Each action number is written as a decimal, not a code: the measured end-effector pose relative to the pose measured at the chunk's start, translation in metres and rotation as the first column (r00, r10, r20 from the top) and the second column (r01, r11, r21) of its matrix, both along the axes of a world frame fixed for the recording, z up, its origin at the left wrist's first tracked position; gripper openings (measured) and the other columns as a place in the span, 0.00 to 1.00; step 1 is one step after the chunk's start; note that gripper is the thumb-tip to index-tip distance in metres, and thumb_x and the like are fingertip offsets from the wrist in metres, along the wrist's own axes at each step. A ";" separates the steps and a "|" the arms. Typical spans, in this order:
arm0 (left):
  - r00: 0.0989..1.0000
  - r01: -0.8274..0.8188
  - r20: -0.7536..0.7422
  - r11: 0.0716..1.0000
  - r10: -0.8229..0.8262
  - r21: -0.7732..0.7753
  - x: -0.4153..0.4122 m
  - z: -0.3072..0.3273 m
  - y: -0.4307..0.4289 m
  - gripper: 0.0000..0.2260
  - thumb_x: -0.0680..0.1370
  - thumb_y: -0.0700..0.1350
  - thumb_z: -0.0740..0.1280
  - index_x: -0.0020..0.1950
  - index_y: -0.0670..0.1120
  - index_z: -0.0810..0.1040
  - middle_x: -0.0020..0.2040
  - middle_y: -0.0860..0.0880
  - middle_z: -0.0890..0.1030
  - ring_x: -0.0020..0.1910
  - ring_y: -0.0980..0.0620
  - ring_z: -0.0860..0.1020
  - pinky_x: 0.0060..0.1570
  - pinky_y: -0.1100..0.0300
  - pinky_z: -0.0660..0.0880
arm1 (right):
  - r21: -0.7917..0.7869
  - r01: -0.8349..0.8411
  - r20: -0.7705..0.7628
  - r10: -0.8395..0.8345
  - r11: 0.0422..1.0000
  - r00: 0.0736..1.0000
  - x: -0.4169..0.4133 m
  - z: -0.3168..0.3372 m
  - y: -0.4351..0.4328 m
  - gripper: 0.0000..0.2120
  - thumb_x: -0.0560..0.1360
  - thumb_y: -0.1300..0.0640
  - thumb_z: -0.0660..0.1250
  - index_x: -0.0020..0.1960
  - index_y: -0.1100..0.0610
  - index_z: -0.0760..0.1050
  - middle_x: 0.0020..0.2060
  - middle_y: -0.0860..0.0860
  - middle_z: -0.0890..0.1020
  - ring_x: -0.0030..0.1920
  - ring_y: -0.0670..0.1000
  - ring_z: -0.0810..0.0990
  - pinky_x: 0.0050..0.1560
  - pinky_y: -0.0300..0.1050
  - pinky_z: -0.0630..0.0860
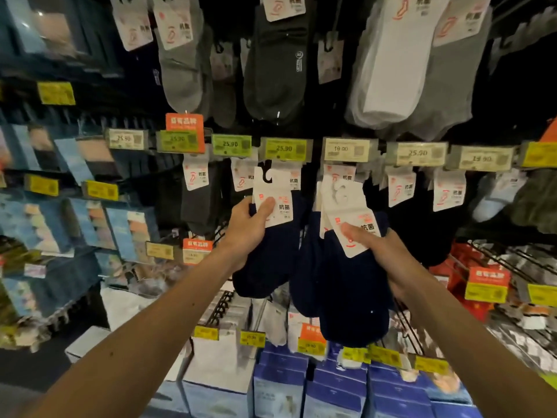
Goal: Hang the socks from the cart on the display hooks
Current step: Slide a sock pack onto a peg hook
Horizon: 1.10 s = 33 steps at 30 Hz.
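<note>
Head view: we hold navy sock pack (263,268) in left hand (244,230), thumb pinching its card, hanger (266,173) just below price tag (284,149). Right hand (385,254) grips spare packs (346,312). Hanging step, we judge; next move calls for threading hanger onto display hook, itself hidden.

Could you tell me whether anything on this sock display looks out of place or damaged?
Nothing looks damaged or spilled. Only two lots are not hanging: one navy pack held by the left hand, and a tilted navy bundle held by the right hand. The price tags sit slightly unevenly, though the wide lens may cause that.
</note>
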<state>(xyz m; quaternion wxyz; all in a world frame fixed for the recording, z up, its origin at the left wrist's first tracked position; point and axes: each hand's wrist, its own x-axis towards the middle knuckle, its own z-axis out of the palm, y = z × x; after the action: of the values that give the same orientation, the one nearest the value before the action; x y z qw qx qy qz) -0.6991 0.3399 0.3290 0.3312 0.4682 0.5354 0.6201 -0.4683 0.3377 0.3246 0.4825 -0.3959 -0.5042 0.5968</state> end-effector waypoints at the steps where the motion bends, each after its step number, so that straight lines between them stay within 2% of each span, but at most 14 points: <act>1: 1.000 -0.006 -0.014 1.000 0.006 -0.002 0.000 -0.002 0.008 0.09 0.83 0.46 0.64 0.61 0.46 0.74 0.46 0.55 0.80 0.42 0.60 0.79 0.31 0.73 0.74 | 0.009 -0.002 0.007 0.002 1.000 1.000 -0.001 0.000 0.007 0.25 0.64 0.53 0.78 0.60 0.58 0.80 0.47 0.54 0.87 0.47 0.54 0.87 0.46 0.49 0.81; 5: 0.995 -0.050 -0.090 0.999 0.050 0.003 -0.002 -0.009 0.036 0.14 0.82 0.43 0.66 0.66 0.49 0.68 0.51 0.54 0.78 0.46 0.59 0.78 0.37 0.70 0.76 | 0.039 -0.032 0.040 0.030 0.999 0.999 -0.004 0.000 0.031 0.36 0.58 0.49 0.80 0.64 0.57 0.77 0.50 0.55 0.87 0.51 0.55 0.86 0.51 0.52 0.80; 9: 0.991 -0.034 -0.129 0.999 0.039 0.040 -0.008 -0.009 0.057 0.22 0.81 0.42 0.66 0.73 0.54 0.65 0.57 0.52 0.79 0.53 0.55 0.80 0.48 0.60 0.81 | 0.064 -0.080 0.024 0.078 0.995 0.997 -0.005 0.003 0.047 0.31 0.61 0.52 0.78 0.63 0.57 0.77 0.50 0.54 0.87 0.51 0.54 0.86 0.51 0.51 0.79; 12: 0.985 -0.006 -0.173 0.996 0.021 0.086 -0.010 -0.007 0.063 0.28 0.81 0.41 0.66 0.77 0.58 0.61 0.59 0.54 0.78 0.56 0.55 0.79 0.43 0.67 0.79 | 0.077 -0.103 0.030 0.101 0.992 0.994 -0.005 0.008 0.052 0.28 0.63 0.53 0.77 0.61 0.55 0.77 0.48 0.53 0.87 0.49 0.54 0.87 0.48 0.49 0.80; 14: 0.969 -0.008 -0.242 0.989 0.043 0.146 -0.011 -0.006 0.065 0.29 0.80 0.41 0.66 0.76 0.60 0.60 0.63 0.57 0.76 0.58 0.55 0.78 0.46 0.67 0.79 | 0.093 -0.117 0.042 0.114 0.989 0.993 -0.003 0.010 0.055 0.27 0.63 0.53 0.77 0.61 0.55 0.77 0.48 0.53 0.87 0.48 0.52 0.87 0.46 0.46 0.80; 17: 0.953 -0.015 -0.292 0.973 0.084 0.230 -0.011 -0.004 0.068 0.29 0.80 0.41 0.66 0.72 0.66 0.59 0.65 0.50 0.78 0.55 0.51 0.82 0.51 0.56 0.81 | 0.108 -0.121 0.031 0.119 0.987 0.992 -0.001 0.010 0.059 0.27 0.63 0.53 0.76 0.61 0.54 0.76 0.47 0.52 0.87 0.47 0.51 0.87 0.44 0.45 0.80; 20: 0.927 -0.023 -0.349 0.952 0.135 0.307 -0.010 0.001 0.070 0.31 0.77 0.48 0.66 0.71 0.73 0.57 0.69 0.48 0.75 0.62 0.49 0.78 0.60 0.49 0.78 | 0.112 -0.121 0.022 0.119 0.986 0.993 0.001 0.009 0.059 0.31 0.61 0.52 0.77 0.62 0.55 0.76 0.47 0.52 0.87 0.47 0.51 0.87 0.44 0.45 0.79; 23: 0.919 0.010 -0.373 0.938 0.128 0.346 -0.012 0.009 0.078 0.33 0.79 0.44 0.66 0.77 0.66 0.55 0.74 0.49 0.71 0.62 0.51 0.78 0.54 0.59 0.80 | 0.121 -0.144 0.020 0.142 0.982 0.990 0.002 0.011 0.059 0.31 0.62 0.53 0.76 0.64 0.57 0.76 0.48 0.53 0.87 0.47 0.52 0.87 0.41 0.43 0.80; 25: 0.922 0.007 -0.361 0.926 0.140 0.377 -0.011 0.013 0.085 0.34 0.80 0.41 0.66 0.78 0.63 0.54 0.77 0.52 0.66 0.61 0.53 0.79 0.56 0.57 0.80 | 0.125 -0.149 0.015 0.148 0.981 0.989 0.002 0.012 0.059 0.30 0.63 0.54 0.76 0.64 0.57 0.76 0.48 0.54 0.87 0.47 0.52 0.87 0.39 0.41 0.81; 27: 0.918 0.013 -0.368 0.919 0.145 0.393 -0.009 0.016 0.089 0.35 0.80 0.40 0.66 0.79 0.62 0.52 0.74 0.63 0.66 0.60 0.57 0.79 0.59 0.59 0.78 | 0.125 -0.146 0.012 0.146 0.981 0.989 0.001 0.014 0.059 0.29 0.63 0.54 0.76 0.64 0.58 0.77 0.48 0.54 0.87 0.47 0.52 0.87 0.39 0.40 0.81; 29: 0.909 0.009 -0.387 0.921 0.155 0.389 -0.008 0.015 0.092 0.36 0.81 0.39 0.65 0.80 0.60 0.51 0.65 0.79 0.63 0.53 0.63 0.80 0.51 0.69 0.77 | 0.126 -0.142 0.025 0.139 0.982 0.990 0.000 0.013 0.060 0.30 0.63 0.53 0.76 0.64 0.58 0.76 0.49 0.54 0.87 0.48 0.52 0.87 0.41 0.41 0.81; 30: 0.903 -0.002 -0.395 0.920 0.170 0.392 -0.008 0.013 0.095 0.36 0.81 0.39 0.66 0.81 0.59 0.50 0.64 0.79 0.63 0.52 0.63 0.81 0.50 0.68 0.77 | 0.126 -0.139 0.031 0.136 0.982 0.990 0.000 0.012 0.060 0.31 0.62 0.53 0.76 0.64 0.57 0.76 0.49 0.53 0.87 0.49 0.52 0.87 0.42 0.42 0.80; 32: 0.885 -0.024 -0.416 0.910 0.212 0.413 -0.008 0.011 0.097 0.38 0.80 0.40 0.67 0.81 0.59 0.48 0.66 0.65 0.73 0.50 0.59 0.82 0.50 0.63 0.78 | 0.131 -0.130 0.036 0.126 0.983 0.991 -0.001 0.012 0.060 0.31 0.62 0.53 0.76 0.64 0.57 0.76 0.49 0.53 0.87 0.49 0.52 0.87 0.41 0.40 0.80; 33: 0.874 -0.036 -0.426 0.906 0.233 0.422 -0.008 0.010 0.099 0.38 0.80 0.40 0.67 0.81 0.58 0.47 0.60 0.63 0.78 0.46 0.59 0.82 0.48 0.64 0.78 | 0.134 -0.125 0.035 0.121 0.983 0.992 -0.001 0.012 0.060 0.30 0.62 0.53 0.76 0.63 0.57 0.76 0.48 0.53 0.87 0.48 0.51 0.87 0.40 0.39 0.80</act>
<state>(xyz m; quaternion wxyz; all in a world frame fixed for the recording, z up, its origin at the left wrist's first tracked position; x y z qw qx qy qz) -0.7071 0.4387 0.3386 0.0442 0.6221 0.4923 0.6072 -0.4698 0.3977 0.3363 0.4638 -0.3383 -0.5735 0.5844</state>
